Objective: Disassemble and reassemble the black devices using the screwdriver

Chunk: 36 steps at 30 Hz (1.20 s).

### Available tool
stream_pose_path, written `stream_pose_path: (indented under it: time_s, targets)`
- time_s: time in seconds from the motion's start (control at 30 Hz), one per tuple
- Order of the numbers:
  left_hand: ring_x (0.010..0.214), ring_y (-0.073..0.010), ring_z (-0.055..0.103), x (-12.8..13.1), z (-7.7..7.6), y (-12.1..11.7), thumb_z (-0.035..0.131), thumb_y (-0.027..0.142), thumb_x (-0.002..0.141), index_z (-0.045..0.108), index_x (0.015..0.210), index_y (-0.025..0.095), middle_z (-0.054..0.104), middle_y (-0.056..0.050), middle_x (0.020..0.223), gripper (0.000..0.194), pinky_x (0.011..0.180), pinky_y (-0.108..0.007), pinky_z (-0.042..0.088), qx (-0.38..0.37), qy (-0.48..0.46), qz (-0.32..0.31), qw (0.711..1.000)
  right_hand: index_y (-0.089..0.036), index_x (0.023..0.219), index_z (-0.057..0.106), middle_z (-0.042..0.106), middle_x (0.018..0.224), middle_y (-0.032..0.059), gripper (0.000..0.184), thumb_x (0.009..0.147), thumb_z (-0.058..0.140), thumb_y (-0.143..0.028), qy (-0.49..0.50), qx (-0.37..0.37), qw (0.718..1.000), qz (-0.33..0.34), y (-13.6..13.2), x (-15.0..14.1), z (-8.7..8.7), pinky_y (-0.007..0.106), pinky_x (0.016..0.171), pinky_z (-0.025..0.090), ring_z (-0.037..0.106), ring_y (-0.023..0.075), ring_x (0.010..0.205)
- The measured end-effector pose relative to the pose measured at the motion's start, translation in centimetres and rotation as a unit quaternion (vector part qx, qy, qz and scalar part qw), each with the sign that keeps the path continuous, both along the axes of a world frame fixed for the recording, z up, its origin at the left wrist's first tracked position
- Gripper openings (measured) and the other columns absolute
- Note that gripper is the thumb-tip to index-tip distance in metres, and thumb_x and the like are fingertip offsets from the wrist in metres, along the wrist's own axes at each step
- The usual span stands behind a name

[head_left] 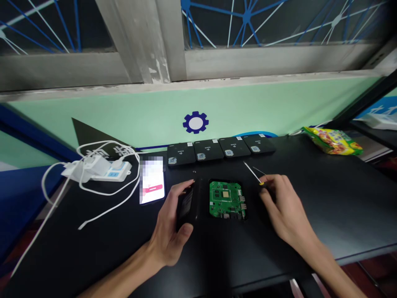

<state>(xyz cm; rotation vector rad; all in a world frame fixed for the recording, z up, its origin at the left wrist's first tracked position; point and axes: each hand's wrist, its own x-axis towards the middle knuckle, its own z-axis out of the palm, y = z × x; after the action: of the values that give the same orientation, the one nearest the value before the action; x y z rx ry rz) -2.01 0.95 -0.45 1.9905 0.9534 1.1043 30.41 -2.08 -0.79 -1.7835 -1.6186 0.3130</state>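
Okay, my left hand (pixel 167 236) is part-curled round a black casing (pixel 192 203) stood on edge, thumb at the near end, and my right (pixel 290 207) has a thin-shafted screwdriver (pixel 254 173) pinched near its yellow collar, fingers nearly closed. Green circuit board (pixel 219 207) sits face-up between them, so I'd say a loose left hold could drop the casing onto its components, and a careless right swing could scratch it. Tiny bits (pixel 194 171) beyond my left fingertips could get swept off toward the phone (pixel 152 186).
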Motion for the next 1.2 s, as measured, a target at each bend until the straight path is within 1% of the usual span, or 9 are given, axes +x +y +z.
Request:
stream_pose_path:
  time_s: [0.1,0.2,0.27,0.37,0.5,0.67,0.83,1.03,1.2]
  targets:
    - [0.137,-0.0376,0.061,0.1,0.0,-0.1,0.04,0.085,0.106,0.044,0.166,0.031,0.056,-0.013,0.159,0.081,0.115,-0.056,0.049,-0.001,-0.002,0.005,1.0,-0.025,0.117,0.062,0.064,0.096,0.0036,0.02,0.112,0.051,-0.041,0.086,-0.067,0.993,0.036,-1.5,-0.4,0.8,0.035,0.073,0.051,0.065,0.0236,0.083]
    - [0.138,-0.0371,0.06,0.1,0.0,-0.1,0.04,0.085,0.105,0.045,0.166,0.031,0.057,-0.013,0.159,0.081,0.115,-0.055,0.05,0.001,0.0,0.009,1.0,-0.028,0.13,0.066,0.064,0.101,0.0029,0.033,0.104,0.07,-0.048,0.091,-0.11,0.986,0.087,-2.8,-1.1,0.7,0.03,0.062,0.049,0.064,0.0205,0.077]
    - [0.138,-0.0371,0.06,0.1,0.0,0.0,0.041,0.085,0.105,0.045,0.165,0.031,0.057,-0.013,0.159,0.081,0.116,-0.055,0.05,0.002,0.0,0.009,1.0,-0.03,0.133,0.069,0.066,0.108,0.005,0.035,0.102,0.074,-0.046,0.091,-0.096,0.986,0.103,-3.4,-1.5,0.2,0.03,0.062,0.051,0.067,0.0217,0.083]
    - [0.138,-0.0373,0.06,0.1,-0.1,0.0,0.041,0.084,0.106,0.044,0.166,0.03,0.056,-0.013,0.16,0.081,0.117,-0.056,0.049,0.005,0.005,0.007,1.0,-0.028,0.116,0.076,0.066,0.107,0.0064,0.015,0.108,0.07,-0.038,0.1,-0.05,0.983,0.148,-3.8,-2.0,-0.2,0.031,0.071,0.054,0.07,0.0233,0.092]
    - [0.14,-0.0375,0.059,0.0,-0.1,0.1,0.042,0.083,0.107,0.043,0.166,0.031,0.055,-0.013,0.16,0.079,0.119,-0.057,0.048,0.006,0.009,0.004,1.0,-0.024,0.101,0.074,0.065,0.099,0.0046,0.015,0.112,0.064,-0.027,0.075,-0.005,0.979,0.187,-4.1,-2.7,-0.4,0.031,0.073,0.053,0.07,0.0195,0.084]
    - [0.136,-0.0377,0.062,0.0,-0.2,0.2,0.042,0.083,0.106,0.044,0.166,0.03,0.056,-0.014,0.159,0.08,0.118,-0.058,0.05,0.005,0.011,0.006,1.0,-0.024,0.106,0.068,0.065,0.1,0.0048,0.015,0.115,0.056,-0.022,0.037,0.007,0.98,0.194,-5.0,-3.1,-1.1,0.031,0.071,0.054,0.073,0.0185,0.081]
    - [0.138,-0.0384,0.061,0.1,-0.2,0.1,0.042,0.084,0.105,0.045,0.165,0.029,0.057,-0.014,0.159,0.081,0.118,-0.058,0.049,-0.002,0.002,0.012,1.0,-0.025,0.12,0.064,0.068,0.111,0.0094,0.021,0.115,0.045,-0.018,-0.022,-0.019,0.978,0.206,-5.8,-2.9,-1.7,0.033,0.075,0.062,0.078,0.0221,0.087]
    - [0.138,-0.0374,0.061,0.2,0.0,0.1,0.042,0.084,0.106,0.045,0.165,0.03,0.056,-0.013,0.159,0.08,0.116,-0.056,0.049,-0.001,0.001,0.008,1.0,-0.023,0.121,0.06,0.07,0.113,0.0109,0.026,0.113,0.039,-0.011,-0.114,0.003,0.968,0.222,-5.6,-3.2,-1.4,0.032,0.065,0.065,0.079,0.0207,0.072]
    - [0.139,-0.0375,0.06,0.1,0.0,0.2,0.042,0.083,0.106,0.044,0.166,0.03,0.056,-0.014,0.159,0.08,0.118,-0.057,0.049,0.002,0.007,0.003,1.0,-0.021,0.118,0.061,0.071,0.108,0.0107,0.027,0.114,0.036,-0.012,-0.148,0.022,0.962,0.23,-5.7,-3.4,-1.4,0.033,0.06,0.064,0.076,0.0203,0.065]
